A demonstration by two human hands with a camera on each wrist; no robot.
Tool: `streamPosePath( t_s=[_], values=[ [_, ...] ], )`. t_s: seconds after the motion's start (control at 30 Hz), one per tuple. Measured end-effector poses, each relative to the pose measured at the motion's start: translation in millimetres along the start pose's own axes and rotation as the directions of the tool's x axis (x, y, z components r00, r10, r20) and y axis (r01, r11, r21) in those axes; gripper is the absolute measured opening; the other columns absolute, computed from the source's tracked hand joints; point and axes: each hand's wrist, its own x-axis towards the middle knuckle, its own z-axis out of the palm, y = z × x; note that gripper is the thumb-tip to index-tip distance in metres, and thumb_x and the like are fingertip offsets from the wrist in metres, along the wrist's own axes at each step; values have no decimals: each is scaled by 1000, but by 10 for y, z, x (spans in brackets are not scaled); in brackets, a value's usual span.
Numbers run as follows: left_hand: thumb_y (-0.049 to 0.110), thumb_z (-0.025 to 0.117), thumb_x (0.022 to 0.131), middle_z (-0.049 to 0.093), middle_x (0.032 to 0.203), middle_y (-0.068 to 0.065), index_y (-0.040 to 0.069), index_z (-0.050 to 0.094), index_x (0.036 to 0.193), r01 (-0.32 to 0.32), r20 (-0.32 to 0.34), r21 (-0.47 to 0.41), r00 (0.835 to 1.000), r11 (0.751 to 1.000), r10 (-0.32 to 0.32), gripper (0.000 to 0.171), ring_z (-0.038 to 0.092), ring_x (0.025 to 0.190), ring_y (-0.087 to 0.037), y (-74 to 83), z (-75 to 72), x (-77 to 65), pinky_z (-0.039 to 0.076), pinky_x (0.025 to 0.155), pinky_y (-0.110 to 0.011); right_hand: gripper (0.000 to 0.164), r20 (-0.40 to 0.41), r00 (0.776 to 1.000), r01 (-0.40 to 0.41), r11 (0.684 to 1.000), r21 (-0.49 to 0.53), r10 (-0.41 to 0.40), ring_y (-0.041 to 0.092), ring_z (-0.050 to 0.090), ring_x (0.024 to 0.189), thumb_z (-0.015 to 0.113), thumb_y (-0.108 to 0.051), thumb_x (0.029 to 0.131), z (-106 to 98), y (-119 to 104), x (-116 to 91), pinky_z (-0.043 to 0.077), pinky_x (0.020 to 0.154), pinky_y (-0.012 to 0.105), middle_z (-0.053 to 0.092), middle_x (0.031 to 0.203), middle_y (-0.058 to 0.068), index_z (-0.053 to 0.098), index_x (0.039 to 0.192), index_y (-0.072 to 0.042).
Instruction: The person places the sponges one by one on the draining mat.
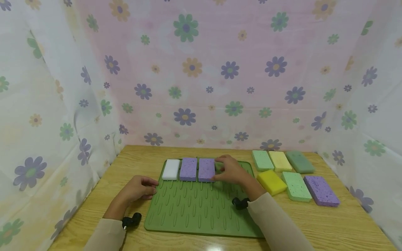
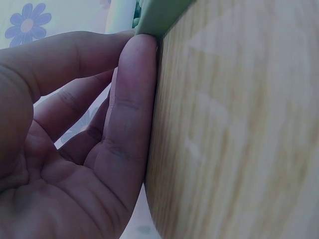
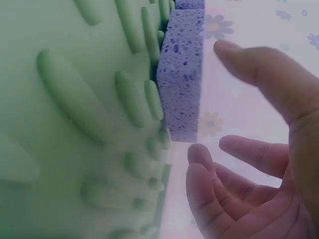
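My right hand (image 1: 231, 171) is at the right end of a row of sponges on a green ridged mat (image 1: 201, 209). Its thumb and fingers are spread around the nearer purple sponge (image 1: 206, 170). In the right wrist view, the thumb stands apart from that sponge (image 3: 182, 74), with one fingertip close to its end. Left of it lie another purple sponge (image 1: 188, 169) and a white sponge (image 1: 171, 169). My left hand (image 1: 136, 190) rests at the mat's left edge. In the left wrist view, its fingertips (image 2: 139, 50) meet right at the mat's edge (image 2: 162, 17).
Right of the mat, on the wooden table (image 1: 333, 226), lie a yellow sponge (image 1: 271, 182), pale green sponges (image 1: 262, 160) (image 1: 296, 186), a cream sponge (image 1: 280, 161), a darker green sponge (image 1: 299, 161) and a purple sponge (image 1: 321, 190). Flowered cloth (image 1: 213, 73) encloses the back and sides.
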Motion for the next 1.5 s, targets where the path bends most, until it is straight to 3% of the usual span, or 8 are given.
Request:
streamPosePath(
  t_s=[0.57,1.1,1.5],
  values=[
    [7,73,95,67,110,-15,-4,69,127,-6,-6,3,1000,1000,6,34,71,89,-20,12,2,-6,64,78,-37,82,-29,999,34,999,11,-33,37,65,119,89,-31,84,-167,-19,-280,62,85,43,43,155,15,50,154,-13],
    [8,74,95,67,110,-15,-4,69,127,-3,-9,9,1000,1000,3,35,71,88,-21,7,4,2,65,77,-37,80,-42,997,63,993,-100,-67,36,65,118,86,-37,86,-353,177,-561,61,85,46,41,157,16,50,152,-12],
    [9,74,95,68,111,-15,-3,69,127,-10,-6,10,1000,1000,10,35,71,89,-20,-19,5,15,65,78,-38,76,-113,987,100,986,-137,-116,35,64,116,87,-41,84,-505,369,-770,59,77,37,46,154,13,56,148,-15]
  ],
)
